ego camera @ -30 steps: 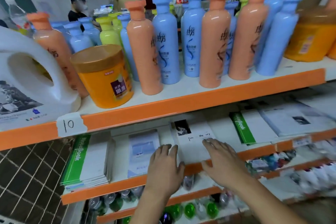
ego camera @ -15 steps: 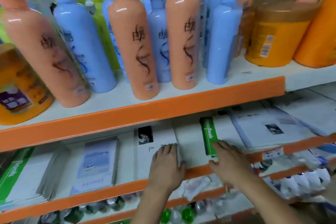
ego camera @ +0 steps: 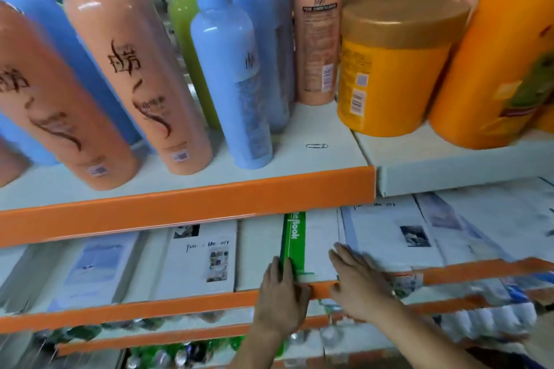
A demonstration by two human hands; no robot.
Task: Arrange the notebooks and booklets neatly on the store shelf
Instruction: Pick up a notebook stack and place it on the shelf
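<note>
- Peach bottles [ego camera: 141, 93]: glossy peach, with dark brown brush-stroke lettering and a swirl beneath.
- Blue bottles [ego camera: 227, 84]: pale blue; the front one has a grey fine-print panel.
- Green bottle [ego camera: 183, 30]: lime green.
- Tub [ego camera: 386, 81]: orange-yellow body, golden-brown lid, white barcode stickers.
- Large container [ego camera: 503, 54]: deeper orange, with a blurred green and red label.
- Upper shelf [ego camera: 192, 210]: white board, orange front strip.
- Notebook [ego camera: 293, 240]: white cover, green band, white lettering.
- Middle booklet [ego camera: 204, 257]: white, black lettering, two small photos.
- Left booklet [ego camera: 96, 263]: pale blue fading to white.
- Right booklet [ego camera: 395, 237]: white, pale blue edge, dark photo.
- Lower shelf [ego camera: 150, 305]: orange front strip.
</note>
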